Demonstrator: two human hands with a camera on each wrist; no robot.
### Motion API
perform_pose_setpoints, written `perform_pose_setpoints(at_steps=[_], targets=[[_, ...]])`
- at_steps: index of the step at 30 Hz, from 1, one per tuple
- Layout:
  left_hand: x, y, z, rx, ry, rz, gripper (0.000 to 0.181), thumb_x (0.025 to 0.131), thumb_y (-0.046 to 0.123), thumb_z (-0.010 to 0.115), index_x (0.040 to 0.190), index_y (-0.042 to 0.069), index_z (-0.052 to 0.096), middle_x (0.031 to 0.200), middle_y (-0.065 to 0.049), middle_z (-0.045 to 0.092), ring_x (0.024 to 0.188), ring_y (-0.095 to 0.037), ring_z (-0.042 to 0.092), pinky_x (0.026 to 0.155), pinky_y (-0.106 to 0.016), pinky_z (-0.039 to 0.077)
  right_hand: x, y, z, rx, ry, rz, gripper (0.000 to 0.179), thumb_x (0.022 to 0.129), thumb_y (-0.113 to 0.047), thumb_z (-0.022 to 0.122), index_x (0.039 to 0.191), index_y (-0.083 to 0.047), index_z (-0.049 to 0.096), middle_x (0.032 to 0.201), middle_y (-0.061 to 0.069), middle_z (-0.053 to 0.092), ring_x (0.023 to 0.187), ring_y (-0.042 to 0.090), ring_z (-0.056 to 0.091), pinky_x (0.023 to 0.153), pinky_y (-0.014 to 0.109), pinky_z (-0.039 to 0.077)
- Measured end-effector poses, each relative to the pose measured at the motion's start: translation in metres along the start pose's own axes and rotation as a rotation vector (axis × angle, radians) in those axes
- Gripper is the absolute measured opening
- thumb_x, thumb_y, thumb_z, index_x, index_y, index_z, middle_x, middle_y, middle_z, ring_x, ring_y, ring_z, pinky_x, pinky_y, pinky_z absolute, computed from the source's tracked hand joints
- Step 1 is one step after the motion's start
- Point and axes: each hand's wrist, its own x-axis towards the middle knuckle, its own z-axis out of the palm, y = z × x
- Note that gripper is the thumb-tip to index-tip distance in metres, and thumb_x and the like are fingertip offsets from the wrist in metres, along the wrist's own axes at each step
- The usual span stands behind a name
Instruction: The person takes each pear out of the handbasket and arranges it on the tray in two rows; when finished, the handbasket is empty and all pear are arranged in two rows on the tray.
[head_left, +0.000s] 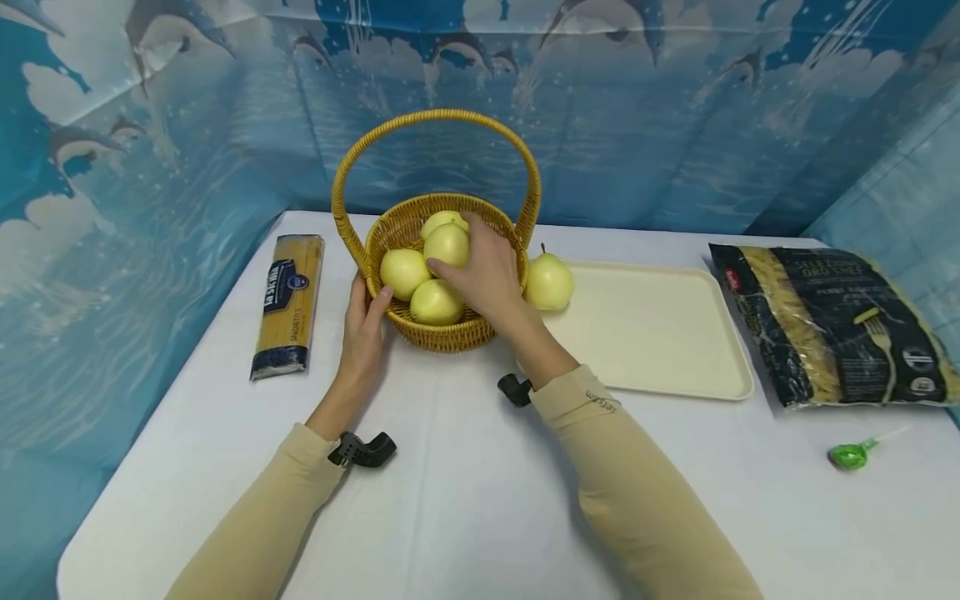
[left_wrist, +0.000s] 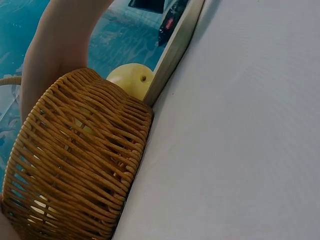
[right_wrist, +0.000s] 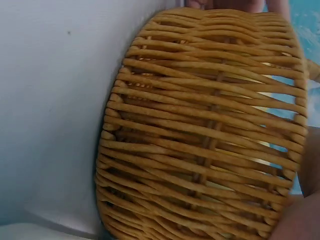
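A wicker basket point(head_left: 442, 337) with a tall arched handle holds several yellow-green pears. Inside it, my right hand point(head_left: 489, 268) grips one pear point(head_left: 447, 245) on top of the others, with the thumb on its near side. My left hand point(head_left: 363, 333) holds the basket's left rim, its thumb over the edge. One more pear point(head_left: 550, 283) sits on the left end of a cream tray point(head_left: 652, 329), right beside the basket. In both wrist views the woven basket wall point(right_wrist: 200, 125) hides most of the fruit and the fingers.
A spaghetti pack point(head_left: 287, 304) lies left of the basket. Right of the tray is a large black pasta bag point(head_left: 836, 325), with a green lollipop point(head_left: 849, 456) in front of it. A blue dolphin-print curtain point(head_left: 637, 150) hangs behind the white table point(head_left: 450, 500).
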Motion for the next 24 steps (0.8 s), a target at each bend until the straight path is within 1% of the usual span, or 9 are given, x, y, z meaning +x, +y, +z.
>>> perform_pose_setpoints(at_steps=[5,7,9,14,19,21,24], targets=[[0.001,0.0,-0.002,-0.015,0.001,0.007,0.067,0.111,0.033,0.049,0.17,0.023,0.019,0.174,0.0,0.028,0.159,-0.012,0.026,0.133,-0.033,0.021,0.01,-0.003,0.009,-0.14,-0.024,-0.014,0.079,0.093,-0.045,0.081,0.157,-0.013,0.047,0.148,0.011,0.062,0.128,0.034,0.063,0.107,0.053,0.053],[0.002,-0.001,-0.002,-0.017,-0.003,0.01,0.068,0.111,0.032,0.049,0.17,0.022,0.018,0.174,-0.001,0.027,0.16,-0.013,0.026,0.133,-0.034,0.021,0.011,-0.002,0.01,-0.167,-0.035,-0.015,0.079,0.093,-0.045,0.081,0.157,-0.015,0.048,0.147,0.011,0.063,0.127,0.034,0.063,0.105,0.052,0.054],[0.002,-0.002,-0.003,-0.018,-0.003,0.011,0.068,0.11,0.03,0.049,0.17,0.022,0.018,0.174,-0.002,0.027,0.16,-0.014,0.026,0.133,-0.035,0.021,0.012,-0.001,0.011,-0.167,-0.044,-0.014,0.079,0.092,-0.045,0.081,0.157,-0.015,0.048,0.145,0.012,0.064,0.126,0.035,0.064,0.104,0.052,0.054],[0.002,-0.003,-0.001,-0.019,-0.009,0.007,0.068,0.111,0.03,0.048,0.17,0.022,0.017,0.174,-0.002,0.026,0.16,-0.014,0.026,0.133,-0.035,0.021,0.013,0.003,0.009,-0.099,-0.032,-0.01,0.077,0.09,-0.04,0.084,0.154,-0.014,0.052,0.141,0.013,0.067,0.123,0.037,0.065,0.104,0.054,0.053],[0.001,-0.001,-0.001,0.009,-0.005,0.003,0.067,0.111,0.031,0.047,0.17,0.023,0.017,0.174,-0.001,0.027,0.16,-0.013,0.026,0.133,-0.034,0.021,0.013,0.004,0.007,-0.019,-0.021,-0.033,0.074,0.087,-0.035,0.086,0.151,-0.015,0.055,0.138,0.013,0.068,0.118,0.036,0.066,0.1,0.051,0.055],[0.0,0.0,-0.001,0.013,-0.003,0.002,0.067,0.111,0.031,0.047,0.17,0.022,0.017,0.174,-0.002,0.027,0.16,-0.014,0.026,0.133,-0.034,0.021,0.012,0.004,0.006,0.009,-0.016,-0.047,0.074,0.086,-0.034,0.087,0.151,-0.015,0.055,0.138,0.013,0.068,0.117,0.035,0.067,0.099,0.05,0.057],[0.001,0.003,-0.002,0.001,-0.011,-0.005,0.068,0.112,0.029,0.046,0.171,0.017,0.015,0.175,-0.006,0.024,0.161,-0.018,0.024,0.133,-0.035,0.02,0.007,0.003,0.002,0.054,-0.007,-0.066,0.075,0.086,-0.033,0.087,0.152,-0.017,0.055,0.141,0.011,0.067,0.119,0.033,0.066,0.1,0.049,0.056]])
